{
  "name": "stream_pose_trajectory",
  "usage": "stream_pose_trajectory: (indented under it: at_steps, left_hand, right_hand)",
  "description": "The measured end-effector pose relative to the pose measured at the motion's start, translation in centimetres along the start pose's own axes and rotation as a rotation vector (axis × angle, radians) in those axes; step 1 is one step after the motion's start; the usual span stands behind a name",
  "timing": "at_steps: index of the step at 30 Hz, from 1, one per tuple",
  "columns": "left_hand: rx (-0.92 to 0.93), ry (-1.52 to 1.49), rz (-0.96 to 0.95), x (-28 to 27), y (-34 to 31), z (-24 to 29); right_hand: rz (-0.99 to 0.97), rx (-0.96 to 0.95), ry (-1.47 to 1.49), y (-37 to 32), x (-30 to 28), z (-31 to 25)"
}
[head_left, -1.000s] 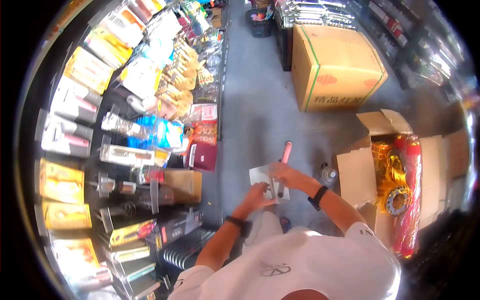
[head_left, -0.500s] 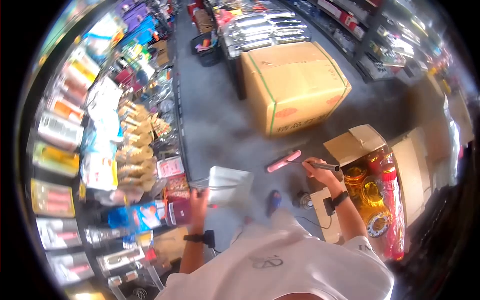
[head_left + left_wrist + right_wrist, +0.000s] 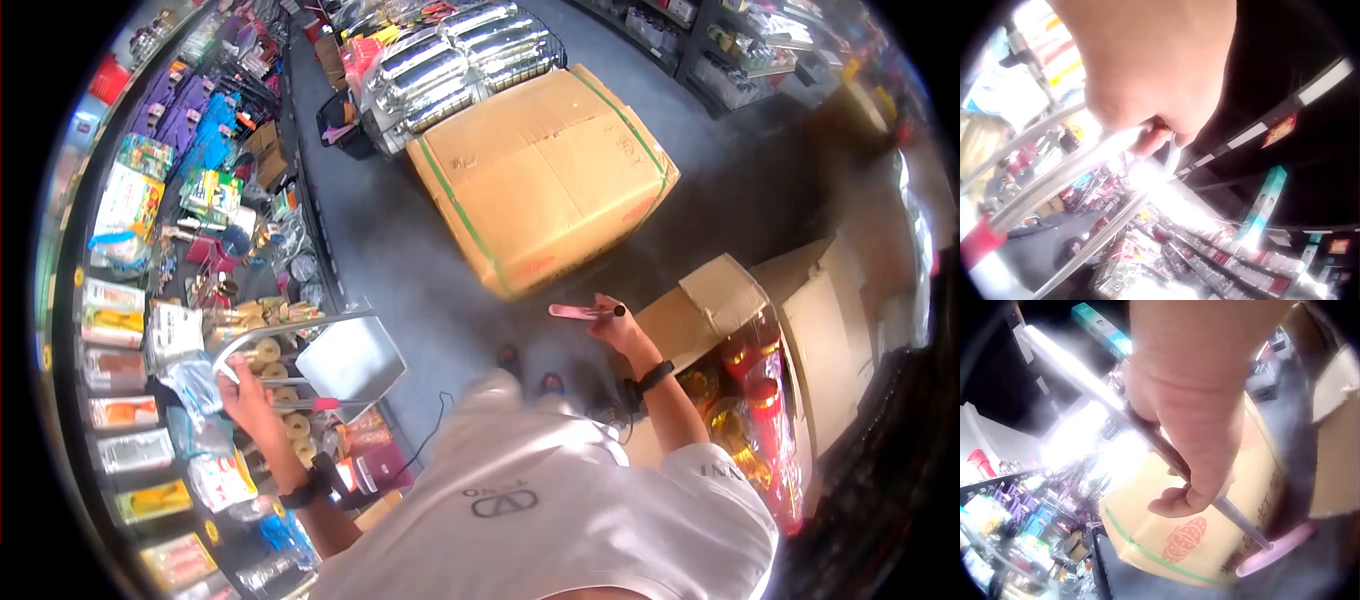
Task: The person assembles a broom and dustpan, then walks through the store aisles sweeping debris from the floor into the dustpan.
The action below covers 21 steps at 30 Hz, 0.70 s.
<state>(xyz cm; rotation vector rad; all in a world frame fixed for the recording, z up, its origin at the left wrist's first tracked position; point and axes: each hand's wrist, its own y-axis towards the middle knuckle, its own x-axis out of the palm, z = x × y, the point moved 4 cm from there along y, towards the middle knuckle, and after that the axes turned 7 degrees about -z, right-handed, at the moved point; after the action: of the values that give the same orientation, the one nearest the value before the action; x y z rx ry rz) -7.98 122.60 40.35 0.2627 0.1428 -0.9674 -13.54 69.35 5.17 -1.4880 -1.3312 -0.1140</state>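
Observation:
Out to the left in the head view, my left hand (image 3: 248, 405) grips a bent metal tube frame. A flat white panel (image 3: 352, 358) hangs on this frame, and a pinkish-red collar (image 3: 982, 240) sits on one of its tubes. The left wrist view shows fingers curled round the tubing (image 3: 1054, 181). On the other side, my right hand (image 3: 618, 328) holds a slim metal pole (image 3: 1241, 522) with fingers wrapped about it. A pink crossbar (image 3: 1279, 550) is fixed across the pole's far end.
A large strapped cardboard box (image 3: 540, 170) stands ahead on the grey floor. Beside my right arm is an open carton (image 3: 725, 290) with red and gold wrapped goods. Shelves of packaged goods (image 3: 125, 370) line the left. A black cable (image 3: 432, 430) lies near my feet.
The hands have moved apart. My left hand has carried the frame and white panel leftward and up toward the shelves. My right hand has swung the pole out to the right.

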Motion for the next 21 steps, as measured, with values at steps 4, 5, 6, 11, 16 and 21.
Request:
stream_pose_trajectory:
  at_steps: [4, 5, 6, 11, 16, 21]
  left_hand:
    - [0.027, -0.052, 0.039, 5.8, 6.2, 2.9]
    - [0.028, -0.076, 0.042, 7.4, 7.6, 3.3]
    - [0.035, -0.116, 0.058, 9.2, 9.1, 3.7]
    - [0.033, -0.294, -0.021, 16.5, 14.0, 6.3]
    - [0.086, -0.440, -0.080, 23.0, 16.6, 9.0]
    - [0.118, -0.524, -0.079, 30.3, 14.7, 12.7]
  right_hand:
    - [0.160, -0.185, 0.128, 3.7, -2.1, -3.5]
    - [0.171, -0.433, -0.417, 2.0, -1.1, -5.1]
    - [0.184, -0.493, -0.781, 1.1, 0.9, -7.7]
    - [0.089, -0.413, 0.040, 4.8, -8.6, -14.9]
    - [0.239, -0.730, -0.326, 5.0, -23.9, -21.2]
    - [0.305, -0.451, 0.377, 4.0, -20.6, -32.4]
